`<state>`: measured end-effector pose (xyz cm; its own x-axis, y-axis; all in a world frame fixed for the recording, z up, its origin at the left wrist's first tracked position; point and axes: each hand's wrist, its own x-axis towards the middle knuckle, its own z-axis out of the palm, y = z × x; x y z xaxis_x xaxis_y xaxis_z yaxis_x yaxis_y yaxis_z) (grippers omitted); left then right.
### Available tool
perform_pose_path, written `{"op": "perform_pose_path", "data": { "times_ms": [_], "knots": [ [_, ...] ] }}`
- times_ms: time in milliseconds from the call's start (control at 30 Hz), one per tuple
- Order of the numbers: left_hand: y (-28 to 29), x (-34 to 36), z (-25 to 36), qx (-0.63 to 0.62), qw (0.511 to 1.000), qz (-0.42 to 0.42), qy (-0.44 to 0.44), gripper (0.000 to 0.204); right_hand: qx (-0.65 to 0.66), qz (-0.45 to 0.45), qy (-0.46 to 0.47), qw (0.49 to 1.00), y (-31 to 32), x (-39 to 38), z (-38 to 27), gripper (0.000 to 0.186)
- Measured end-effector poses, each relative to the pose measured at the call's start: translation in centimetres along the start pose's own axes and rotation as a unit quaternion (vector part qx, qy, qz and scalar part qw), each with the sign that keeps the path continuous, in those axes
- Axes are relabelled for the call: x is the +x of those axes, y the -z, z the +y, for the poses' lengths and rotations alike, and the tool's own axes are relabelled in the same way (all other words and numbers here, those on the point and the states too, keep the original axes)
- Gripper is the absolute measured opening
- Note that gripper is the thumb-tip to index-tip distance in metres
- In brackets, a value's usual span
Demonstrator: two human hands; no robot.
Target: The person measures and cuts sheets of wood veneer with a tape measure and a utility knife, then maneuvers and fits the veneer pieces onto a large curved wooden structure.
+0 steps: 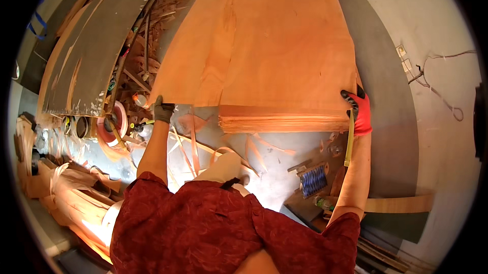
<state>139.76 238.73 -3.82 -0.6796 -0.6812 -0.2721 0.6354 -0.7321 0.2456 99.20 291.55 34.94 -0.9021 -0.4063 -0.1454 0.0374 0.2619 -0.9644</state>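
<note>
A broad wood sheet [290, 45] lies at twelve o'clock from the person, over a stack [284, 123]. From the sheet's middle, the dark-gloved left hand [163, 110] pinches its corner at eight o'clock; the red-gloved right hand [360, 112] grips its edge at four, a yellow strip [349, 144] beside the palm.

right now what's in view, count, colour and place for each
wood sheets: many, orange, stacked at centre
tabletop: one, grey, upper left
wood scraps: many, brown, beside tabletop, floor
round object: one, pink, left
striped object: one, blue, lower right
strip: one, yellow, right of centre
wall plates: two, white, right
cable: one, dark, right
shirt: one, dark red, bottom
left hand: one, dark glove, sheets' near left corner
right hand: one, red and black glove, sheets' near right corner
</note>
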Motion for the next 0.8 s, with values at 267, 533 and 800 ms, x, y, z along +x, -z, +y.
{"op": "perform_pose_path", "data": {
  "times_ms": [267, 533, 800],
  "knots": [
    [1.9, 4.8, -15.6, 0.093, 0.992, 0.076, -0.026, 0.019, 0.037, 0.006, 0.033, 0.999, 10.3, 11.5, 10.3, 0.039],
    [4.9, 7.6, -26.1, 0.106, 0.984, 0.144, -0.025, 0.019, -0.012, -0.026, 0.023, 0.999, 16.8, 21.5, 19.2, 0.048],
    [3.3, 8.6, -39.0, 0.039, 0.967, 0.25, -0.018, 0.011, -0.105, 0.026, -0.021, 0.994, 21.3, 26.9, 23.2, 0.051]
  ]
}}
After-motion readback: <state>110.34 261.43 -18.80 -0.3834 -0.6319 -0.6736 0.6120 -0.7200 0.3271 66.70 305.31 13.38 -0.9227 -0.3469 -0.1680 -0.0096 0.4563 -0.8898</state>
